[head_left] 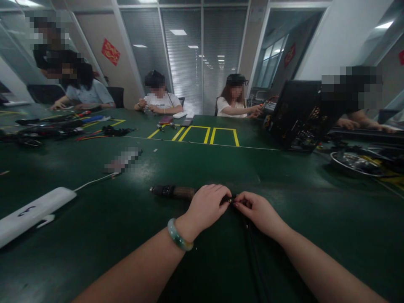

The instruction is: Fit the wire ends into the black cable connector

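A dark rod handle [184,193] with a brown grip section and a metal tip lies crosswise on the green table. My left hand [208,206] is closed over its right end, with a green-and-white bangle [178,235] on the wrist. A tiny shiny piece [230,200] shows at the fingertips. My right hand [260,212] meets it there, thumb and forefinger pinched on something dark and too small to name. Below the right fingers a thin black rod [252,248] with a small ring-like fitting runs toward the near edge.
A white power strip [38,212] lies at left, its cord leading to a blurred phone [123,160]. Tools and cables [53,128] are heaped behind. At right stand a black computer case [295,115] and a metal bowl [356,163]. Several people sit across the table.
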A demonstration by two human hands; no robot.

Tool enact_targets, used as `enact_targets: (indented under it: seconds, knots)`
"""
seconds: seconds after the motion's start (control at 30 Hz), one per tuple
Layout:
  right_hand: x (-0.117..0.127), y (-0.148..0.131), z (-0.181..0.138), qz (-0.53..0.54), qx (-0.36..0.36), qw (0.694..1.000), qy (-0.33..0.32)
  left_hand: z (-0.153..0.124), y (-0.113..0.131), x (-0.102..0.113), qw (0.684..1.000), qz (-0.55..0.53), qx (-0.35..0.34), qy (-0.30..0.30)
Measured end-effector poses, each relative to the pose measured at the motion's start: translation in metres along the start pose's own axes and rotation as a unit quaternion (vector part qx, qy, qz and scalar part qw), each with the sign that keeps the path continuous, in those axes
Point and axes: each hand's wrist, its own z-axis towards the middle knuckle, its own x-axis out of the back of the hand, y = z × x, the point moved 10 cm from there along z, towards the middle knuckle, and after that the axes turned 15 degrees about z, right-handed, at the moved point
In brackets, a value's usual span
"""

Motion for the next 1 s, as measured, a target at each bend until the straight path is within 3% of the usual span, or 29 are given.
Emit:
enact_targets:
  seconds: [0.6,0.77,1.0]
  knots:
    - [0.004,0.008,0.000,0.070,0.003,0.996,0.052,0.001,0.000,0.001,1.000,-0.015,-0.004,0.007]
    - [0.009,0.003,-0.004,-0.002,-0.002,0.998,0.070,0.001,0.000,0.000,1.000,-0.015,-0.006,0.003]
    - [0.002,-0.009,-0.011,-0.062,-0.014,0.997,0.031,0.002,-0.001,-0.001,1.000,-0.024,-0.009,0.006]
